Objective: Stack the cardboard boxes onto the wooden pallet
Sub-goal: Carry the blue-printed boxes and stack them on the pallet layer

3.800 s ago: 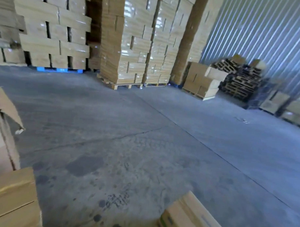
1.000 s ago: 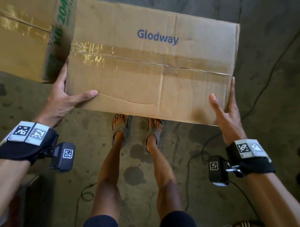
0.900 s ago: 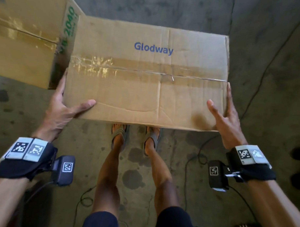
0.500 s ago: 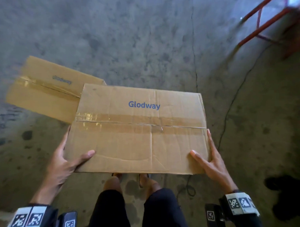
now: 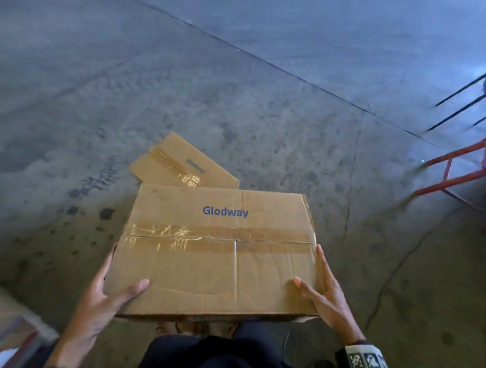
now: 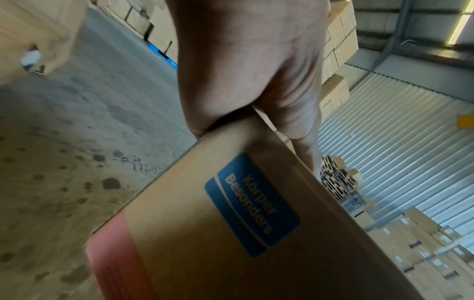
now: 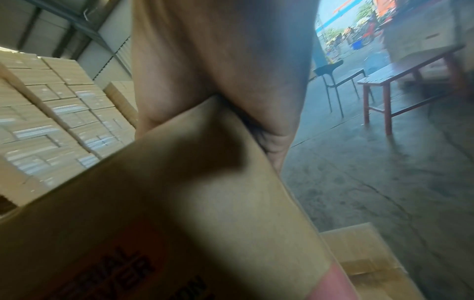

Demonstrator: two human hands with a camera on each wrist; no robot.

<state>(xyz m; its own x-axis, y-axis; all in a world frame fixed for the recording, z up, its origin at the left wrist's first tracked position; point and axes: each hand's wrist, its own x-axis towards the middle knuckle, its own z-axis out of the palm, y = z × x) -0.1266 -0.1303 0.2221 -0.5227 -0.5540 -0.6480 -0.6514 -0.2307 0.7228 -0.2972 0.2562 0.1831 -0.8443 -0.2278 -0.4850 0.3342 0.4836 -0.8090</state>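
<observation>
The person holds a taped cardboard box (image 5: 220, 252) marked "Glodway" level in front of the knees, clear of the floor. The left hand (image 5: 100, 300) clasps its near left corner, thumb lying flat on the top face and the fingers running along the side. The right hand (image 5: 326, 299) mirrors it at the near right corner, thumb on top and fingers along the right side; a tagged wristband (image 5: 366, 363) sits on that wrist. In the left wrist view the box's side carries a blue label (image 6: 252, 205) reading "Körper Besonders".

Under the box is a grey concrete floor (image 5: 239, 101), dotted with dark stains near the person and crossed by thin cracks and a long straight joint further out. Just beyond the held box a second cardboard box (image 5: 182, 165) lies on the floor, turned at an angle, also taped and marked "Glodway". At the lower left edge part of another carton (image 5: 3, 321) shows.

To the right stands a red-framed bench (image 7: 410, 81), with a dark chair (image 7: 336, 79) behind it and a bright open doorway (image 7: 354, 26) past both. Further off, tall stacks of cartons (image 7: 51, 113) rise against a corrugated metal wall (image 6: 400, 130), with a heap of bare wooden pallets (image 6: 338, 180) at its foot.
</observation>
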